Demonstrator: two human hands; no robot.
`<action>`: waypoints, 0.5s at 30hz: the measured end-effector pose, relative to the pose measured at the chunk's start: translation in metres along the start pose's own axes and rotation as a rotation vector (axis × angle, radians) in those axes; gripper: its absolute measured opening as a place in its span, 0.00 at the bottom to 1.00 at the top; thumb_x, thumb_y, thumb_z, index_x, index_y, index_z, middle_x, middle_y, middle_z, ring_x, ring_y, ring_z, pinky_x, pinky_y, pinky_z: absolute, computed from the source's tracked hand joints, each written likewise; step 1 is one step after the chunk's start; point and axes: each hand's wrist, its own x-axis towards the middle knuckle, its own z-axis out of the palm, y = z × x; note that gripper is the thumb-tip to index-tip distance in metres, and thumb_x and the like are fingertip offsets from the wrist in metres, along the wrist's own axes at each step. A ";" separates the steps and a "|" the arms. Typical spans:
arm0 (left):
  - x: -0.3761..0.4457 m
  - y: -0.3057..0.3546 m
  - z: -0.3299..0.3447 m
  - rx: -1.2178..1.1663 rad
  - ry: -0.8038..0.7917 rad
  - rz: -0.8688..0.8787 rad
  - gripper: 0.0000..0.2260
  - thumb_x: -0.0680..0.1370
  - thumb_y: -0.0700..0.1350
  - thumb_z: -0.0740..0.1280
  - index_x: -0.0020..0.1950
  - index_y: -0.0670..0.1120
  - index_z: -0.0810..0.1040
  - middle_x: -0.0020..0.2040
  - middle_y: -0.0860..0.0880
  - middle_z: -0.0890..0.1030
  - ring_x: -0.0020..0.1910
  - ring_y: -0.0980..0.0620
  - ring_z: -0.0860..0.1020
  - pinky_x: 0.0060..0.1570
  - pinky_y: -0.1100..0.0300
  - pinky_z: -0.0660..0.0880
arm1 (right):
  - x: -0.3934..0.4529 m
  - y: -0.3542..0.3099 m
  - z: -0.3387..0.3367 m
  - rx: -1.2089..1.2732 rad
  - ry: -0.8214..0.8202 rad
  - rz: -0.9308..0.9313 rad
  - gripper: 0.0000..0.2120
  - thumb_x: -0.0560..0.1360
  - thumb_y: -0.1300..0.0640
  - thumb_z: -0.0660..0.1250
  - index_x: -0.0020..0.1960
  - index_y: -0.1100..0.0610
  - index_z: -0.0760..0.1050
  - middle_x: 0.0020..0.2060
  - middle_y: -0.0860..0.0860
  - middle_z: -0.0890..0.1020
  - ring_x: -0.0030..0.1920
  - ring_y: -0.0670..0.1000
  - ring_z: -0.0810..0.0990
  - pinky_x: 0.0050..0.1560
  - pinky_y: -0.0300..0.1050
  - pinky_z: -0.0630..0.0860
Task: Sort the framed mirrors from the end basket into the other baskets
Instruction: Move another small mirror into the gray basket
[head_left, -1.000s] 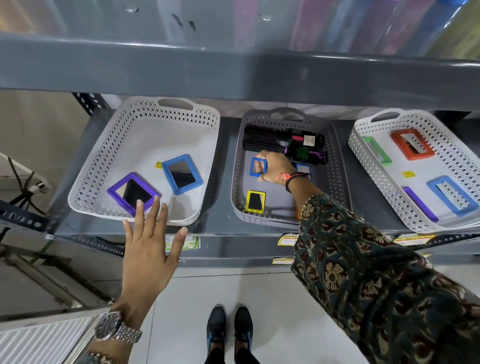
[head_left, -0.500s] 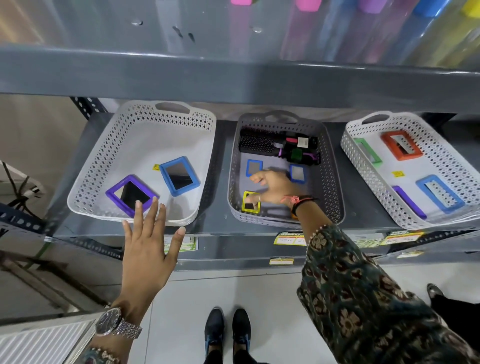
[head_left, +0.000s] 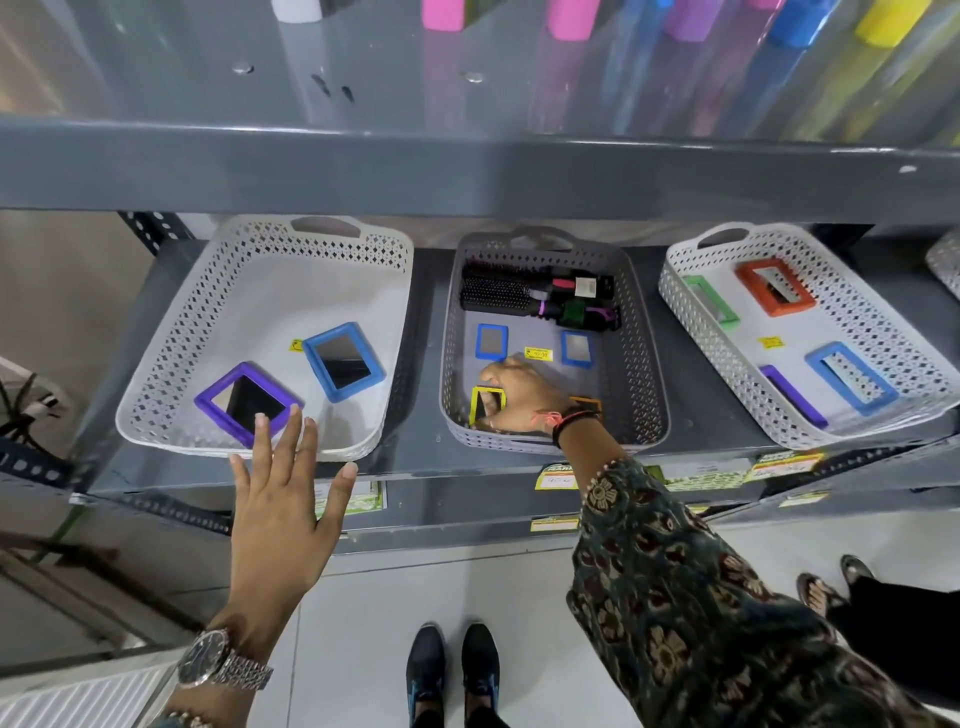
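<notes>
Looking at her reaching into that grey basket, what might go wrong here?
The right hand is at the yellow mirror beside the grey basket's near wall; a loose grip might drop the glass. An orange mirror is half hidden under her wrist and could get knocked. The left hand hovers open at the shelf edge, steadying nothing.
</notes>
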 end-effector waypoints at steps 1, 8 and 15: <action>0.000 0.000 0.000 0.001 0.000 0.002 0.33 0.78 0.63 0.48 0.75 0.41 0.61 0.78 0.47 0.57 0.77 0.50 0.41 0.73 0.40 0.45 | -0.003 0.002 -0.004 0.025 0.010 0.019 0.23 0.67 0.54 0.72 0.59 0.59 0.73 0.58 0.56 0.75 0.65 0.58 0.70 0.60 0.50 0.71; -0.001 0.001 -0.001 0.050 0.007 -0.001 0.34 0.78 0.63 0.47 0.75 0.41 0.61 0.77 0.45 0.57 0.77 0.48 0.42 0.73 0.42 0.41 | -0.020 0.046 -0.034 0.038 0.169 0.205 0.21 0.70 0.52 0.70 0.61 0.58 0.72 0.59 0.57 0.76 0.60 0.58 0.75 0.57 0.48 0.73; -0.003 -0.008 -0.016 0.040 0.043 -0.003 0.31 0.79 0.61 0.48 0.75 0.42 0.62 0.78 0.44 0.57 0.77 0.46 0.45 0.74 0.50 0.37 | -0.009 0.005 -0.045 0.071 0.373 0.015 0.10 0.71 0.60 0.69 0.52 0.60 0.78 0.52 0.58 0.82 0.55 0.58 0.80 0.54 0.50 0.77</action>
